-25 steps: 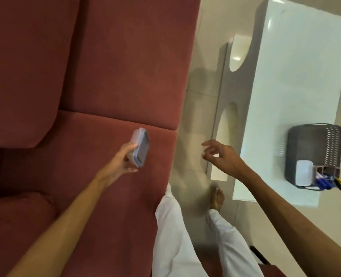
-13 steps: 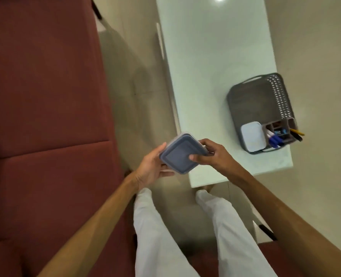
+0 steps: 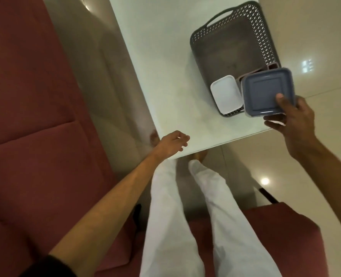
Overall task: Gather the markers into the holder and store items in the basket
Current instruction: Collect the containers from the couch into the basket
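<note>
My right hand (image 3: 291,118) grips a square blue-grey lidded container (image 3: 267,91) by its near corner, holding it level above the near right corner of the grey perforated basket (image 3: 231,29). A white rectangular box (image 3: 225,93) lies inside the basket at its near end. The container hides the marker holder, of which only a far corner (image 3: 273,65) shows; no markers are visible. My left hand (image 3: 173,143) holds nothing and hovers with loosely curled fingers at the near edge of the white table (image 3: 161,66).
A red sofa (image 3: 25,116) fills the left side, with a red seat (image 3: 285,236) at the lower right. My white-trousered legs (image 3: 185,216) stand between them on the glossy tiled floor. The basket's far half holds nothing.
The container passed from both hands into my right hand alone and moved right, over the basket. My left hand let go and dropped to the table edge. The view swung closer to the basket.
</note>
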